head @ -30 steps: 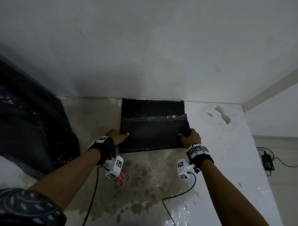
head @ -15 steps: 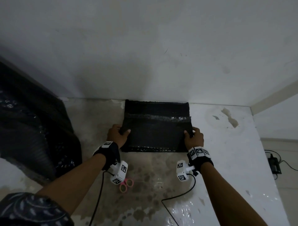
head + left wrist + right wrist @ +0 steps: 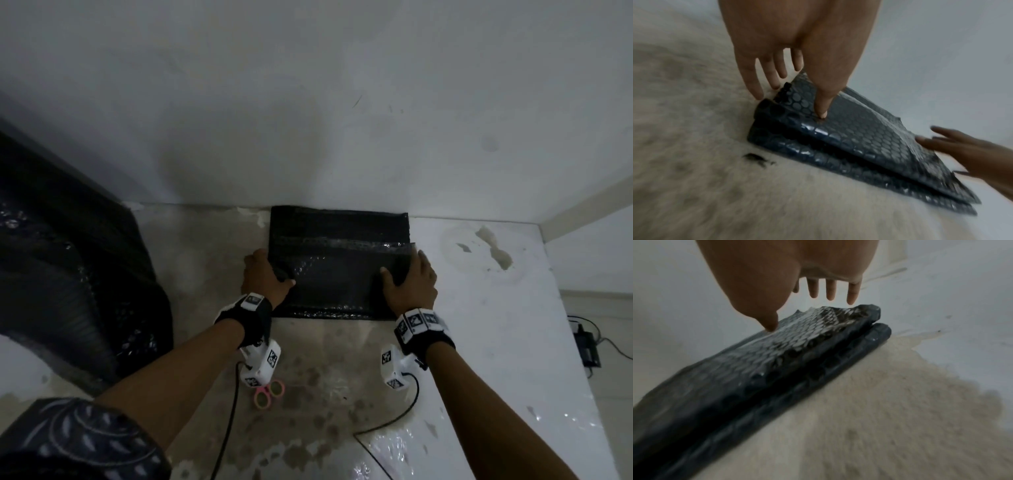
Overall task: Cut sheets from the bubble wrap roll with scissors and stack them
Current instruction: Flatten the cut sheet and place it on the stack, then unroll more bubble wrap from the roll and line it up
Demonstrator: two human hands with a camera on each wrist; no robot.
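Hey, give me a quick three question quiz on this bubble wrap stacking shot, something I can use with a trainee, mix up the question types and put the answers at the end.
1. True or false: the left hand is holding the pink scissors.
2. Where does the stack of black bubble wrap sheets lie? A) against the wall B) on the big roll C) at the table's near edge
3. Fill in: the bubble wrap roll stands to the person's ____.

Key:
1. False. The scissors lie on the table near the left wrist; both the left hand and the right hand are open at the stack's sides.
2. A
3. left
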